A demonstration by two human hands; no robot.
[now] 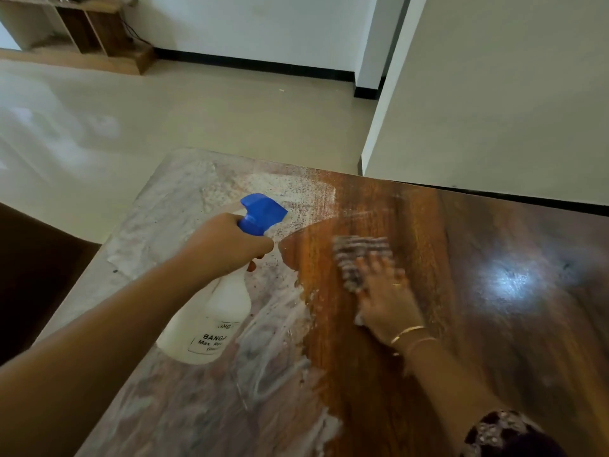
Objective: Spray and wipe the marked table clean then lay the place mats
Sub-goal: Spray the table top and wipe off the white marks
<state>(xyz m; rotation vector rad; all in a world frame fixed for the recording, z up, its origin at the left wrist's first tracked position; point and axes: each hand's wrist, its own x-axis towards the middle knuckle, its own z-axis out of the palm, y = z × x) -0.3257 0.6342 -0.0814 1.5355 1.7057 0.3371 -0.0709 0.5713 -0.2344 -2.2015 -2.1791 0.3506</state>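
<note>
Over smeared table (494, 357), left hand (224, 245) fingers clenched round spray bottle (224, 305) neck; right hand (385, 305) fingers flat on cloth (359, 252).

White spray bottle (227, 311) over foam-smeared table (362, 390)

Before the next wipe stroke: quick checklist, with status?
1. Left hand grips bottle: ok.
2. Right hand flat on cloth: ok.
3. Cloth on table: ok.
4. Foam cleared: not ok, it covers the table's left part.
5. Right part wiped: ok, bare wood.
6. Reach to mats: cannot tell, none in view.
</note>
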